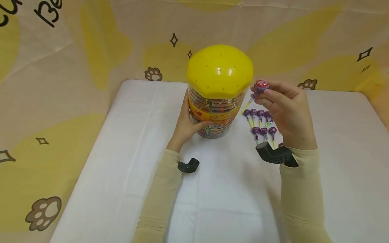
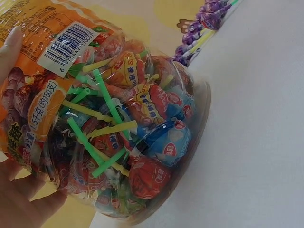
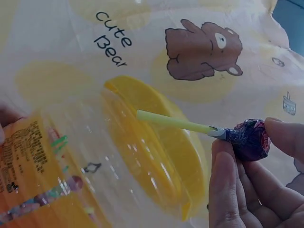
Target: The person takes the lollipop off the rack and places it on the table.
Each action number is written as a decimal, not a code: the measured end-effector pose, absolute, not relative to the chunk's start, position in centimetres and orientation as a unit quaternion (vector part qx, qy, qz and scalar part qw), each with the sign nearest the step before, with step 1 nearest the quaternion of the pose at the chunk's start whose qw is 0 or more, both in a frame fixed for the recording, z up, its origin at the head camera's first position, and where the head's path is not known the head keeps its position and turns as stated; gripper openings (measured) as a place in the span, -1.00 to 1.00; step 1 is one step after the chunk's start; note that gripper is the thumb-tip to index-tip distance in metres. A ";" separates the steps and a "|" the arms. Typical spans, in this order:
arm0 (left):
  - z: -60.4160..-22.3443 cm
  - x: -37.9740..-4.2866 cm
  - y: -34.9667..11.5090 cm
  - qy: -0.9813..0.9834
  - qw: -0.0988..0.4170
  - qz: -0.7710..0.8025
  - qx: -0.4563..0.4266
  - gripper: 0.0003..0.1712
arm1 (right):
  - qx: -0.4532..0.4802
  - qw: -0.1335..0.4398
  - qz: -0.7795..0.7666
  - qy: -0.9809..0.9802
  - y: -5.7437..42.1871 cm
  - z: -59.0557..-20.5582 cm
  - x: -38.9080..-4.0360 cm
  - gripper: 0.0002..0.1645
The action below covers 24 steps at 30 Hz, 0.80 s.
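Note:
A clear plastic jar [image 1: 212, 116] with a large yellow lid [image 1: 220, 71] stands on the table, slightly tilted in the head view. My left hand [image 1: 188, 125] grips its left side, thumb across the orange label. Through the jar wall in the left wrist view, wrapped lollipops [image 2: 152, 142] with green and yellow sticks show. Just right of the lid, my right hand [image 1: 288, 108] pinches a purple-and-red wrapped lollipop [image 1: 261, 86] by its head. Its yellow stick [image 3: 175, 122] points toward the jar in the right wrist view. Several purple lollipops [image 1: 256, 130] lie in two rows below that hand.
A white cloth [image 1: 146, 135] covers the table. Behind it hangs a beige and yellow backdrop [image 1: 288, 40] printed with paws and stars. Black wrist devices [image 1: 273, 155] sit at both sleeves. The right hand and forearm partly cover the lollipop rows.

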<state>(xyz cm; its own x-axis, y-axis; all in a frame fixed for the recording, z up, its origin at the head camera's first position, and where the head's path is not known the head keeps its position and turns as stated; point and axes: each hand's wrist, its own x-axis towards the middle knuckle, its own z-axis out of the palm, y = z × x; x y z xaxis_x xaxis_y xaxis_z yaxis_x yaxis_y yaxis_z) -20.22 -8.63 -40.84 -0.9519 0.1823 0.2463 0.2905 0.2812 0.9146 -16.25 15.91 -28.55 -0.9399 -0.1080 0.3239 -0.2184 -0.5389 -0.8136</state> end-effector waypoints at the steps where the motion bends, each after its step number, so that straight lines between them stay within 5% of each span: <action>1: -40.9 -20.2 -8.6 -0.799 0.047 -0.581 -0.148 0.35 | 0.170 0.031 0.859 -0.481 16.1 -28.9 -16.2 -0.78; 24: -40.8 -20.2 -8.6 -0.797 0.044 -0.585 -0.143 0.36 | 0.108 -0.013 0.862 -0.495 23.3 -34.5 -14.6 -0.68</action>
<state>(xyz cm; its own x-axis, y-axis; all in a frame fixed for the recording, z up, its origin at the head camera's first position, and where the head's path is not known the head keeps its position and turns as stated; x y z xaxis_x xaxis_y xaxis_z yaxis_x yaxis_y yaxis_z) -20.23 -8.61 -40.79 -0.9550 0.1774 0.2378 0.2801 0.2756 0.9196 -14.59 23.32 -34.46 -0.9765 -0.1295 0.1723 -0.0833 -0.5105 -0.8558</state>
